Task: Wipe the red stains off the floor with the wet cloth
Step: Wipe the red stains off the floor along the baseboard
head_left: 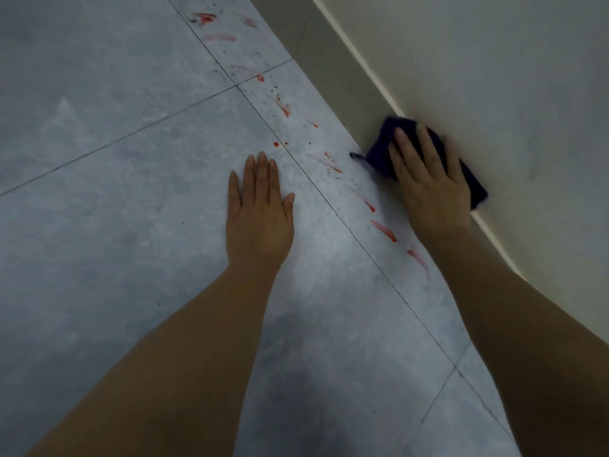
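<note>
– Now, first label: where does the wet cloth (379,158) lie?
– At the foot of the wall (494,77), on the grey tiled floor (99,133), where floor and wall meet. It is a dark, bunched cloth, largely covered by the right hand (431,186). Its edges show beyond the fingertips and on both sides of the hand.
– And how is that hand set?
– Palm down, fingers straight and slightly spread, pressing flat on the cloth. No finger curls round it, so the hand bears on it rather than gripping it.
– Second label, the left hand (260,209)?
– Flat on the bare floor, palm down, fingers straight and close together, thumb out to the side. It holds nothing. It lies well apart from the cloth, on the other side of a dark grout line (329,206).
– Third label, the red stains (384,230)?
– A loose trail of streaks and small drops on the strip of tiles beside the wall, running from the far end of the view down to the right forearm. The nearest streaks lie just left of the cloth, between the two hands. Two round drops sit just beyond the left fingertips. The cloth touches no stain that can be seen; whether any lie beneath it cannot be told.
</note>
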Tool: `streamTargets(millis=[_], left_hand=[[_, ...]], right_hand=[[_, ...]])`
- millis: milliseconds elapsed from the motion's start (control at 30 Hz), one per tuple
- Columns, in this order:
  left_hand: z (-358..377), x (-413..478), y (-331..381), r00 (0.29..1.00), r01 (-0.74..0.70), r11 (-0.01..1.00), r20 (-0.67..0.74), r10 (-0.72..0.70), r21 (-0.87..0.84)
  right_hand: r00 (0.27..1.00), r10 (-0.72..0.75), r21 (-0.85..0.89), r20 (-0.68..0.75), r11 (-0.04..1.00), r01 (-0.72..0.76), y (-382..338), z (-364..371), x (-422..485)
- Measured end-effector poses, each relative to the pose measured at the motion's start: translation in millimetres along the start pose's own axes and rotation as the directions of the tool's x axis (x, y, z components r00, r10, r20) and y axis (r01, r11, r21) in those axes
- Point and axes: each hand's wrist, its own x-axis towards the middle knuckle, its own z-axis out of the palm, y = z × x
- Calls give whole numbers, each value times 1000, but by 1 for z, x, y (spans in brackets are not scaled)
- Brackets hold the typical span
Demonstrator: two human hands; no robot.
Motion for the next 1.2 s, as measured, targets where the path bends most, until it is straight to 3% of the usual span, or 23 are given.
streamTargets(millis=[133, 367, 433, 633, 767, 867, 1067, 1200], left_hand=[[0, 0, -1, 1000, -4, 1000, -12, 4, 8], [1, -1, -1, 1000, -7, 1000, -14, 7, 8], [2, 1, -1, 1000, -3, 1000, -11, 3, 8], [2, 1, 0, 1000, 1, 1000, -9, -1, 3], [3, 2, 0, 1000, 0, 1000, 3, 0, -8], [2, 2, -2, 1000, 10, 1000, 3, -9, -24], [3, 1, 0, 1000, 13, 999, -21, -13, -31], [2, -2, 1, 1000, 23, 1000, 0, -23, -19]], right_hand=[[998, -11, 35, -60, 999, 14, -23, -15, 57], [984, -18, -52, 179, 998, 28, -7, 19, -32], [991, -10, -19, 135, 1000, 13, 4, 22, -41], [969, 100, 149, -225, 987, -67, -8, -6, 54], [978, -11, 96, -208, 995, 32, -29, -18, 100], [986, -96, -4, -133, 995, 96, -34, 2, 76], [994, -35, 78, -99, 996, 43, -13, 32, 1], [975, 19, 125, -221, 992, 9, -8, 15, 38]])
